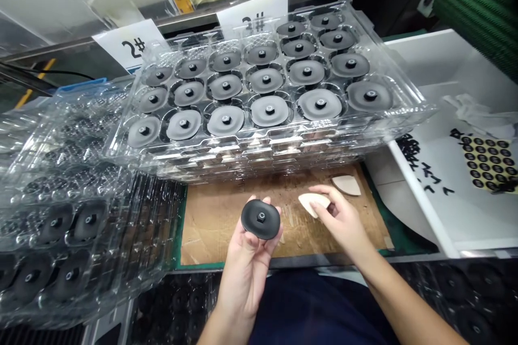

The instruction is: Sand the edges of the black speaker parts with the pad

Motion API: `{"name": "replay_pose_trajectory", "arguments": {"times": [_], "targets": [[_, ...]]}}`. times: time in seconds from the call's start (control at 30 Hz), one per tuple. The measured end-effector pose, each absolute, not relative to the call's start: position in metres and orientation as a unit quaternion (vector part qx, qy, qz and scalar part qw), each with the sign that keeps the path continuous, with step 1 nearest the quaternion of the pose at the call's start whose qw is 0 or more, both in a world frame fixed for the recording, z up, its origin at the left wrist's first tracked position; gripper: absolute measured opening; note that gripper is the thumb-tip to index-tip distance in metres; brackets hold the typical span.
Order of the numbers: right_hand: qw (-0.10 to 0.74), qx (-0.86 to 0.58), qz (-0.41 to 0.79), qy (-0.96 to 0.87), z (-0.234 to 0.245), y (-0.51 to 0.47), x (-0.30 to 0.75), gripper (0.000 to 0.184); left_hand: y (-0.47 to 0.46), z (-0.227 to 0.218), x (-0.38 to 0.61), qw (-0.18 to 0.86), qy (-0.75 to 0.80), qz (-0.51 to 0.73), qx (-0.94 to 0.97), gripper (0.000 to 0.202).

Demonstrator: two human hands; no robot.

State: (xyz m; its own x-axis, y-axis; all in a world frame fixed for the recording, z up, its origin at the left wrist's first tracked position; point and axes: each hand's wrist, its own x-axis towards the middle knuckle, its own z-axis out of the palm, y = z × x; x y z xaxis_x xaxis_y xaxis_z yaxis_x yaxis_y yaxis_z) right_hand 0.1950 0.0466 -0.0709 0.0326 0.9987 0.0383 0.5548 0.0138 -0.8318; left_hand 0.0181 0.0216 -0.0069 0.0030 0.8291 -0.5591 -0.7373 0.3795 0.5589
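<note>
In my left hand (253, 250) lies a black rounded plastic part (261, 221), its small centre post facing up. The fingers wrap round its edge from beneath. My right hand (338, 215) pinches a pale wedge-shaped sponge (312, 202) a short way to the right, apart from the black part. A second pale sponge piece (347, 185) rests on the brown board (210, 226) beyond the right hand. Behind both hands, a clear plastic tray (251, 143) holds rows of similar dark parts with centre posts.
More clear trays (133, 226) are stacked at the left, some with dark parts. A white bin (437, 221) on the right contains small black pieces and a yellow sheet of round black stickers (488, 161). Paper signs (131, 46) stand at the back. A green roll (481, 8) is upper right.
</note>
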Motion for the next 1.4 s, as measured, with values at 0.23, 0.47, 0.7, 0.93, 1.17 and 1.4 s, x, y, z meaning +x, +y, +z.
{"name": "replay_pose_trajectory", "arguments": {"times": [0.23, 0.47, 0.7, 0.93, 1.17, 1.4], "targets": [[0.416, -0.465, 0.419, -0.66, 0.02, 0.033, 0.151, 0.012, 0.013, -0.005, 0.018, 0.662, 0.473, 0.577, 0.078, 0.056], [0.41, -0.441, 0.413, -0.684, 0.025, 0.033, 0.156, 0.014, 0.012, -0.006, 0.021, 0.657, 0.475, 0.582, 0.068, 0.058], [0.401, -0.443, 0.405, -0.692, 0.027, 0.038, 0.154, 0.014, 0.014, -0.005, 0.02, 0.651, 0.476, 0.587, 0.071, 0.058], [0.389, -0.478, 0.4, -0.678, 0.026, 0.043, 0.155, 0.014, 0.015, -0.005, 0.017, 0.651, 0.484, 0.581, 0.07, 0.057], [0.368, -0.524, 0.393, -0.66, 0.024, 0.042, 0.153, 0.013, 0.02, -0.005, 0.019, 0.644, 0.506, 0.571, 0.057, 0.057], [0.328, -0.57, 0.428, -0.62, -0.018, 0.062, 0.167, 0.016, 0.019, -0.014, 0.016, 0.657, 0.481, 0.576, 0.069, 0.054]]}}
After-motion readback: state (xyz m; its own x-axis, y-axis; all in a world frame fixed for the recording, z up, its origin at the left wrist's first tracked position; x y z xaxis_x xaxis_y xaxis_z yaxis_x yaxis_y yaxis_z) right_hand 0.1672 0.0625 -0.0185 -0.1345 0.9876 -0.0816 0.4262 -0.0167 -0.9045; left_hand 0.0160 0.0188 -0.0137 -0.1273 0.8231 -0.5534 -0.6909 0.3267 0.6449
